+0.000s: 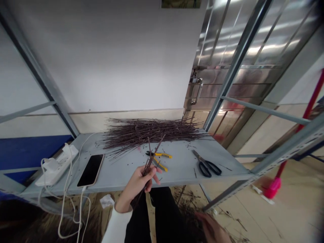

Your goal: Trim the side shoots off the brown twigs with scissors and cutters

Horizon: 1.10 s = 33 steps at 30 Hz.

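Note:
My left hand (145, 179) is closed around a small bunch of thin brown twigs (151, 153), above the front edge of the shelf. The twigs point up and away, and their lower ends run down towards my lap. Low at the right, my right hand (211, 226) is blurred beside a dark tangle of twigs near the floor; its fingers are not clear. Yellow-handled pliers (162, 156) lie just behind the held twigs, partly covered by them. A large pile of long twigs (152, 131) stretches along the back of the shelf.
Black-handled scissors (206, 165) lie at the shelf's right. A phone (91, 170) with a charging cable and a white power strip (58, 165) occupy the left. Metal posts (235, 64) frame the shelf (177, 168). Twig scraps (188, 199) litter the floor below.

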Available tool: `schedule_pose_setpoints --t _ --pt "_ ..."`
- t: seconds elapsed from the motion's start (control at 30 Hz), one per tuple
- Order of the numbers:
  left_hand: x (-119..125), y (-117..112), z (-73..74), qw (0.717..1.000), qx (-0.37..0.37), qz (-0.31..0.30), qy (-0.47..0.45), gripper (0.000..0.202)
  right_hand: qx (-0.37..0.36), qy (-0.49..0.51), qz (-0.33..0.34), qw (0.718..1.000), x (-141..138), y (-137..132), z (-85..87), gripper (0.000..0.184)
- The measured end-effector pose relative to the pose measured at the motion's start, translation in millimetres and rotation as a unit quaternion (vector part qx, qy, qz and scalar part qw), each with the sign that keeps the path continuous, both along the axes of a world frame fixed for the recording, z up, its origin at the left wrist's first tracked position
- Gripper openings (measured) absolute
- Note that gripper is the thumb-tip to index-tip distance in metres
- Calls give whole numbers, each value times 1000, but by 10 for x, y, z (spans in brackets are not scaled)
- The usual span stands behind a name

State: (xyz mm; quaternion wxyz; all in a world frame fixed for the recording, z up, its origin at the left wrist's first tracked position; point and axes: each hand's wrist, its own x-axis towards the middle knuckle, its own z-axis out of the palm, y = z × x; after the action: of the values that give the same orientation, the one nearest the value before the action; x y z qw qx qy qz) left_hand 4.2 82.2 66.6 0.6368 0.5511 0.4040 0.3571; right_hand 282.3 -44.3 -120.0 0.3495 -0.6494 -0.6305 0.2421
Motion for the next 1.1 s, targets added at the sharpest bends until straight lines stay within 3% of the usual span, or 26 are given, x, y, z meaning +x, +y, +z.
schedule_pose_setpoints --t 0.13,0.2,0.3,0.4,0.7,0.93,1.0,1.1 --pt "66 -50 -5 1000 -6 -18 1 48 -40 125 105 986 -742 280 588 30" --pt "89 -65 -6 1000 -8 -27 -6 48 -61 183 184 964 -1115 392 756 39" --pt "103 -72 -4 999 -10 -38 -17 48 -99 271 295 911 -1565 501 777 52" --pt "95 -54 4 999 -16 -38 -17 49 -116 333 314 881 -1851 575 711 39" --pt "10 176 99 999 43 22 0 44 -125 402 217 880 -2026 729 820 45" --pt "-205 221 219 997 72 -6 -24 48 -140 404 193 883 -2061 755 817 48" --pt "-284 193 204 995 93 12 -41 49 -145 406 189 882 -2053 759 818 50" --pt "-389 118 76 989 106 88 -48 50 -147 421 178 877 -2015 778 867 52"
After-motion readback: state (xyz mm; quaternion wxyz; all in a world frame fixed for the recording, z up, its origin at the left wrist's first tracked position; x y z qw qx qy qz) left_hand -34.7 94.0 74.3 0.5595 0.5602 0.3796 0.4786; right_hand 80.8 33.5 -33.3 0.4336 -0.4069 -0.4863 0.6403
